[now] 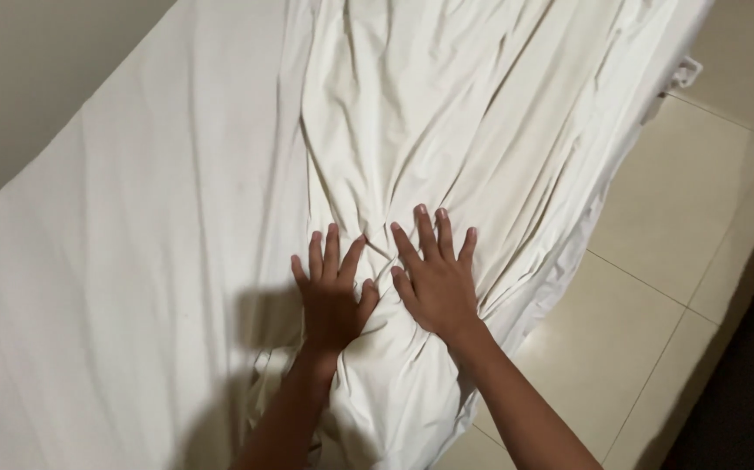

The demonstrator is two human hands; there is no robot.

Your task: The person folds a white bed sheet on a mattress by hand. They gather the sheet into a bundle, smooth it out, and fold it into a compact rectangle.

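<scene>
Both hands are lying flat on a white sheet (446, 130) that is spread over a bed (90, 261). The left hand (331, 300) is pressing down with its fingers spread wide, not gripping anything. The right hand (435, 283) is resting just beside it, open and flat too, with the thumbs almost touching.

The sheet is lying on the right half of the bed and hanging a bit over the edge above the tiled floor (655, 287). It is looking very crumpled. Many folds are running toward the spot under the hands, so the bunched part seems to be the bit being pushed flat. The left half of the bed is looking smooth already. I think the smoothing is only partly done, since most of the wrinkles are showing above the hands.
</scene>
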